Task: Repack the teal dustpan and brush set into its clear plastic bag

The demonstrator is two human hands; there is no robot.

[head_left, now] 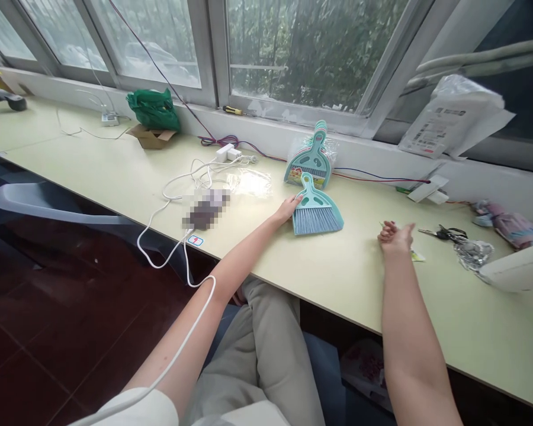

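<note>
A small teal hand brush (316, 210) lies flat on the pale yellow-green table (328, 272), bristles toward me. My left hand (288, 208) reaches out and touches its left edge with the fingertips; it is not gripping it. Behind the brush, a wrapped stack of teal dustpans (313, 155) leans against the window ledge. My right hand (396, 235) rests on the table to the right with fingers loosely curled, holding nothing that I can see. A small paper scrap (417, 255) lies just beside it.
White charger cables (177, 195) and a blurred device (206, 208) lie left of the brush. Scissors (444, 233), crumpled plastic (473, 253) and a cloth bundle (510, 225) sit at right. A green bag (154, 109) on a cardboard box stands far left. A screwdriver (232, 110) lies on the sill.
</note>
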